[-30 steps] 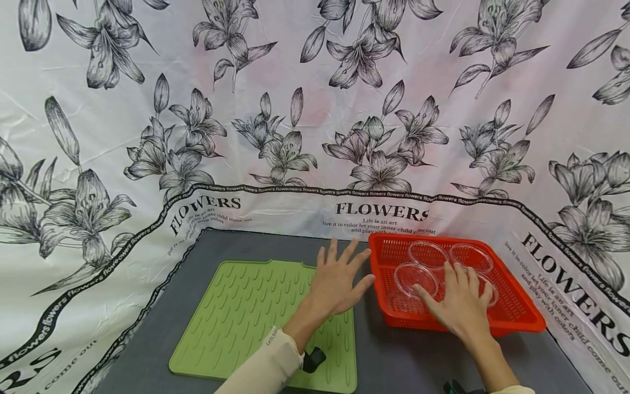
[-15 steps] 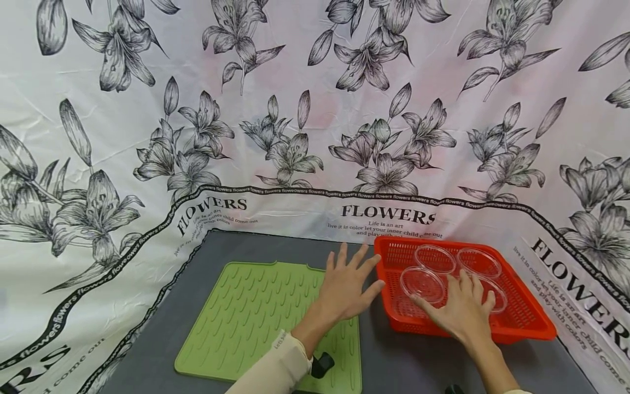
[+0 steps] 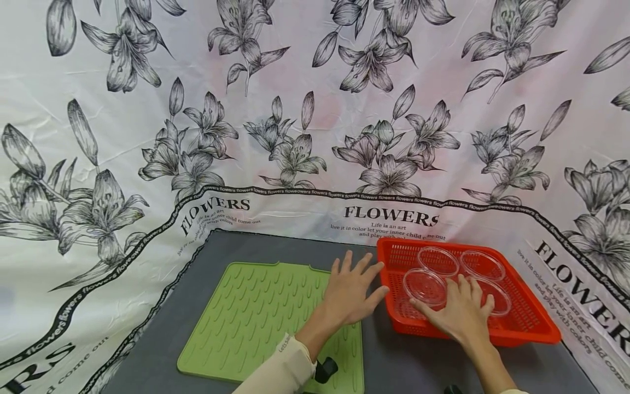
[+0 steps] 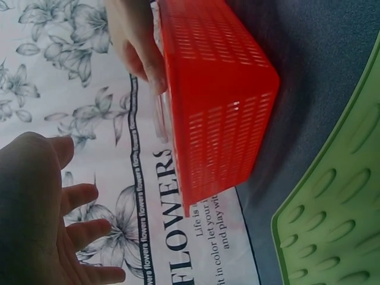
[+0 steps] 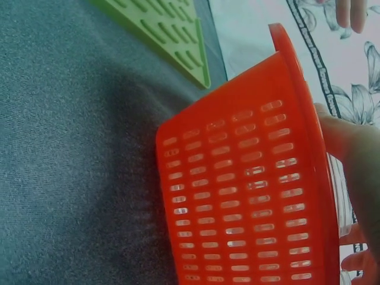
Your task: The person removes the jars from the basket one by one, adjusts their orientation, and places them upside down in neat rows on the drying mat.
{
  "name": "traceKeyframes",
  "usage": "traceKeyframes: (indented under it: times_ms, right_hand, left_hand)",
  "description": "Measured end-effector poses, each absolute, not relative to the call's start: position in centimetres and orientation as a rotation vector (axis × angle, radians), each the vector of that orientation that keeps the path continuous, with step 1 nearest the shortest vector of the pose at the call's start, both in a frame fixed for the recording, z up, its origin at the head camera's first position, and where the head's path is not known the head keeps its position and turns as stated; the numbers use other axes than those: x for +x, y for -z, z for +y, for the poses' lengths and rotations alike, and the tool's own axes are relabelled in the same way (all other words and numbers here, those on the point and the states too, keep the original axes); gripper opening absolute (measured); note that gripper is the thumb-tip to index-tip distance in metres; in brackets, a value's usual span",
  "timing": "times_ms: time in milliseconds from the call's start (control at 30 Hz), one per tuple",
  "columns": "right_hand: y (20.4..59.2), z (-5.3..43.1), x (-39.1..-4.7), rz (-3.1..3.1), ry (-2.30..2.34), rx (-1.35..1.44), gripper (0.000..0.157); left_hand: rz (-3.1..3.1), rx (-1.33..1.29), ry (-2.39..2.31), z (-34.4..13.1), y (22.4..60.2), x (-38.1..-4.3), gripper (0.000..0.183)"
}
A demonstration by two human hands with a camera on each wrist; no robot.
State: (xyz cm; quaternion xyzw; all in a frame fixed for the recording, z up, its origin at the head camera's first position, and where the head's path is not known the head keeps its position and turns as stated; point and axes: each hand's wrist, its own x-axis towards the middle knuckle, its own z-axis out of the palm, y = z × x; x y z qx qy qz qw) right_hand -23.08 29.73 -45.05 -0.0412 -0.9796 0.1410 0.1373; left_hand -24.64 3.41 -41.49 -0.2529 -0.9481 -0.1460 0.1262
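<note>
Several clear round plastic dishes stand in a red perforated basket at the right. My right hand is over the basket's near side, fingers spread and bent slightly downward. Its thumb reaches toward the front left dish, while its fingertips lie between that dish and the front right dish, which it partly hides. In the right wrist view the thumb crosses the basket rim. My left hand hovers with spread fingers between the green mat and the basket, holding nothing.
A grey surface carries the mat at the left and the basket at the right. A white floral curtain encloses its back and sides. Near the left cuff, a small black object overlaps the mat.
The whole head view has shifted slightly, scene moving right and down. My right hand sits a little lower over the dishes, its fingers more bent. The left hand stays spread; the dishes keep their places.
</note>
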Motion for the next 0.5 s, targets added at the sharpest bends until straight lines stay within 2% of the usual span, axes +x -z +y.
traceKeyframes:
  times_ms: [500]
  right_hand:
    - [45.37,29.4,-23.47,-2.805,-0.419,-0.111,0.114]
  left_hand:
    - [-2.794,-0.727,0.444,3.65,42.09,-24.55,0.059]
